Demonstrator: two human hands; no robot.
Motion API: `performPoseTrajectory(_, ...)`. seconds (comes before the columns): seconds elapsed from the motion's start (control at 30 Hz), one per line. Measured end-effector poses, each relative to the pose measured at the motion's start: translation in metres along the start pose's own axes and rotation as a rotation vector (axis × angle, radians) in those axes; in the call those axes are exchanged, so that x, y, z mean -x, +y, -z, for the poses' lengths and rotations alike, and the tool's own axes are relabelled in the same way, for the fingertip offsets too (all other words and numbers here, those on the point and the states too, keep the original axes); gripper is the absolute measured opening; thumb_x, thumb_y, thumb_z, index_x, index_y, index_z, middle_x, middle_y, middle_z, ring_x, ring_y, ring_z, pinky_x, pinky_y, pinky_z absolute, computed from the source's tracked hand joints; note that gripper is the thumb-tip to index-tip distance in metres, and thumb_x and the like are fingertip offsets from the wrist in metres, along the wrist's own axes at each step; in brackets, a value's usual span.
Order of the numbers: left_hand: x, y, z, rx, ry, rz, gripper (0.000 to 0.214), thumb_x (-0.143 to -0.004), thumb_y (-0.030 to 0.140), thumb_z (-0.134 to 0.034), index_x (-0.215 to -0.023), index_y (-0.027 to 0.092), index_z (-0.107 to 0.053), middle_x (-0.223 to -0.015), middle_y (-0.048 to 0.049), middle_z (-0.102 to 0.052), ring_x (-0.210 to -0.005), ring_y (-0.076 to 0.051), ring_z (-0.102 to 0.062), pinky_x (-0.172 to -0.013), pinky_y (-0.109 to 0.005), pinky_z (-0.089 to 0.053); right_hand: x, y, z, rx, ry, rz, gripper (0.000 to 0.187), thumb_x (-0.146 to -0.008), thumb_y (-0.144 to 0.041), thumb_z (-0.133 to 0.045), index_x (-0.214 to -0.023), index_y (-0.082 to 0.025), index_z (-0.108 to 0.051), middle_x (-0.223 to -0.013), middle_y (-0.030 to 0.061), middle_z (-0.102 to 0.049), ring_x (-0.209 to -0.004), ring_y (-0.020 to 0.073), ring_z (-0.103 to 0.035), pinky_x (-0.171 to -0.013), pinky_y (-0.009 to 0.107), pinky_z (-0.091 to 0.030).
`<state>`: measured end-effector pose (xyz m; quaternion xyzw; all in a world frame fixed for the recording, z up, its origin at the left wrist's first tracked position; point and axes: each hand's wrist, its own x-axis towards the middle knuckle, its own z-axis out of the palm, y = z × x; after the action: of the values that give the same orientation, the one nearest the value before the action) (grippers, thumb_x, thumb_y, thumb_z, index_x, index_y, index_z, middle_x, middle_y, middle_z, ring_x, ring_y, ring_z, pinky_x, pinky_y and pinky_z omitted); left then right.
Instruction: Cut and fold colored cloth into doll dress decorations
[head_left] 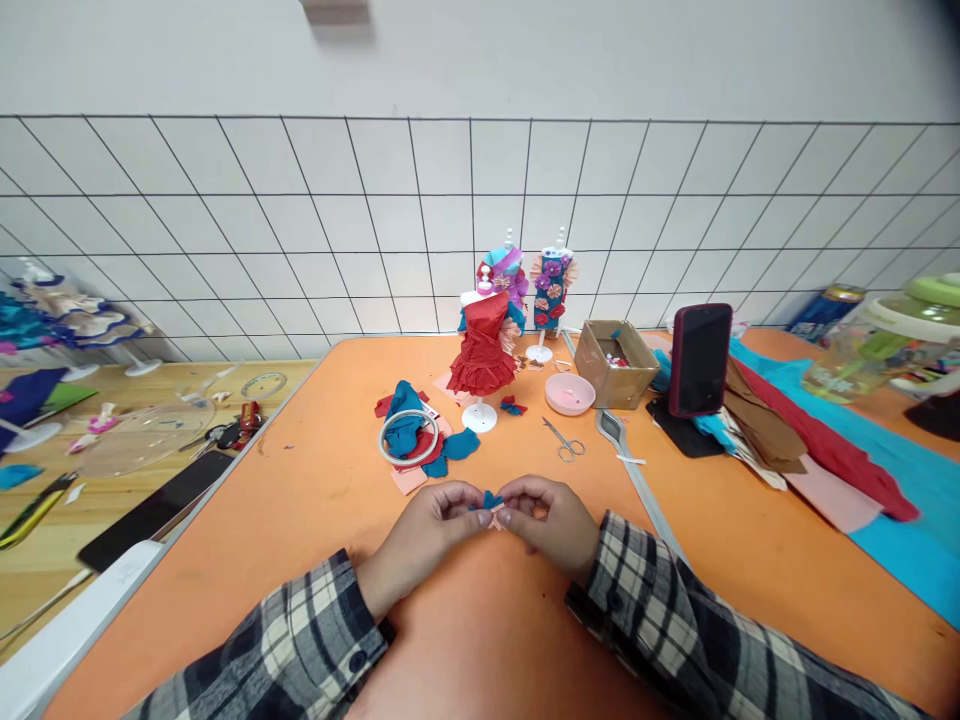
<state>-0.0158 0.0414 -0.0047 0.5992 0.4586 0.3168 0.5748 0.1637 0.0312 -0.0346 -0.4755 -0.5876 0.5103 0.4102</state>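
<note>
My left hand (439,530) and my right hand (551,520) meet above the orange table, both closed in a pinch on one small piece of teal and pink crepe paper (492,500). Teal shows at its top and pink below; the fingertips hide the rest. Straight ahead stands a small mannequin in a red ruffled dress (484,345) on a white base. A red and teal bow (513,406) lies by that base. Left of it, a roll of clear tape (409,462) rests on teal, red and pink paper scraps (460,444). Small scissors (564,440) lie to the right.
A pink bowl (570,396) and a cardboard box (616,370) stand behind the scissors. Farther right are an upright phone (700,360) and layered paper sheets (847,430). Two more dressed mannequins stand at the back. A wooden table (45,600) on the left holds a dark phone (157,508) and a cutter (36,510).
</note>
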Motion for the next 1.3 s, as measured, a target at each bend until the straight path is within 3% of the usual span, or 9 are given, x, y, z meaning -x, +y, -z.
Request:
performPoseTrajectory(0.1,0.001,0.003,-0.002,-0.034,-0.071,-0.014,0.015,-0.070,0.030,-0.069,-0.071,0.016,-0.065,-0.072,-0.0021,-0.068,-0.070,-0.016,-0.060,-0.066,-0.025,-0.045,0.000,-0.001,0.004,0.160,0.057,0.138,0.010,-0.070,-0.028,-0.067,-0.073,-0.018,-0.068,-0.071,0.0013,-0.061,-0.061,0.0106,-0.052,-0.058,0.024,-0.044)
performPoseTrajectory(0.33,0.005,0.002,-0.005,-0.269,-0.021,-0.066,0.015,-0.073,0.029,-0.066,-0.071,0.015,-0.065,-0.067,-0.0018,-0.064,-0.060,-0.013,-0.052,-0.055,-0.022,-0.038,0.000,0.000,0.003,0.152,-0.047,-0.007,0.009,-0.074,-0.027,-0.060,-0.072,-0.018,-0.062,-0.055,-0.0024,-0.059,-0.047,0.0086,-0.046,-0.045,0.020,-0.037)
performPoseTrajectory(0.5,0.003,-0.002,-0.003,-0.034,-0.013,-0.047,0.021,-0.072,0.035,-0.069,-0.079,0.015,-0.065,-0.079,-0.0046,-0.068,-0.075,-0.018,-0.061,-0.070,-0.027,-0.046,0.000,-0.002,0.001,0.042,0.006,-0.059,0.017,-0.074,-0.036,-0.060,-0.076,-0.018,-0.060,-0.061,-0.0015,-0.058,-0.049,0.0094,-0.047,-0.041,0.019,-0.040)
performPoseTrajectory(0.6,0.001,-0.004,0.000,0.049,0.049,-0.031,0.023,-0.071,0.035,-0.070,-0.080,0.014,-0.065,-0.079,-0.0047,-0.068,-0.076,-0.018,-0.061,-0.073,-0.028,-0.046,0.001,-0.002,-0.002,-0.065,-0.030,-0.129,0.025,-0.073,-0.042,-0.059,-0.078,-0.018,-0.058,-0.060,-0.0028,-0.054,-0.047,0.0094,-0.048,-0.039,0.020,-0.042)
performPoseTrajectory(0.8,-0.001,-0.005,0.002,0.005,-0.021,-0.018,0.018,-0.072,0.032,-0.068,-0.075,0.014,-0.066,-0.074,-0.0031,-0.067,-0.072,-0.017,-0.060,-0.070,-0.027,-0.044,0.003,-0.003,-0.003,-0.108,-0.064,-0.097,0.029,-0.070,-0.037,-0.063,-0.093,-0.020,-0.058,-0.079,0.0007,-0.059,-0.060,0.0116,-0.057,-0.045,0.022,-0.048)
performPoseTrajectory(0.87,-0.002,-0.005,0.001,0.001,-0.019,-0.004,0.020,-0.070,0.033,-0.070,-0.075,0.014,-0.065,-0.074,-0.0033,-0.067,-0.072,-0.017,-0.060,-0.069,-0.027,-0.044,0.003,-0.004,-0.002,-0.080,-0.056,-0.089,0.026,-0.068,-0.035,-0.065,-0.087,-0.019,-0.059,-0.075,0.0007,-0.060,-0.059,0.0114,-0.056,-0.047,0.022,-0.048)
performPoseTrajectory(0.97,-0.002,-0.003,0.000,0.058,-0.007,0.036,0.034,-0.068,0.035,-0.073,-0.093,0.013,-0.065,-0.078,-0.0039,-0.068,-0.074,-0.018,-0.062,-0.071,-0.029,-0.045,0.001,-0.005,0.000,-0.067,-0.046,-0.112,0.020,-0.067,-0.035,-0.065,-0.075,-0.018,-0.058,-0.064,-0.0003,-0.059,-0.055,0.0109,-0.053,-0.049,0.023,-0.047)
performPoseTrajectory(1.07,-0.001,-0.001,0.002,0.150,-0.040,0.077,0.058,-0.068,0.033,-0.076,-0.118,0.014,-0.056,-0.079,-0.0027,-0.068,-0.076,-0.018,-0.062,-0.074,-0.029,-0.044,-0.001,-0.005,0.002,-0.085,-0.052,-0.096,0.020,-0.067,-0.034,-0.066,-0.075,-0.017,-0.059,-0.066,0.0003,-0.061,-0.059,0.0117,-0.055,-0.052,0.024,-0.048)
performPoseTrajectory(1.3,0.001,-0.009,-0.003,0.410,-0.065,0.076,0.050,-0.071,0.033,-0.078,-0.113,0.015,-0.058,-0.087,-0.0037,-0.065,-0.083,-0.016,-0.061,-0.078,-0.030,-0.046,-0.002,-0.001,0.000,-0.214,-0.021,-0.175,0.029,-0.065,-0.041,-0.069,-0.077,-0.018,-0.056,-0.063,-0.0026,-0.057,-0.055,0.0105,-0.054,-0.048,0.023,-0.048)
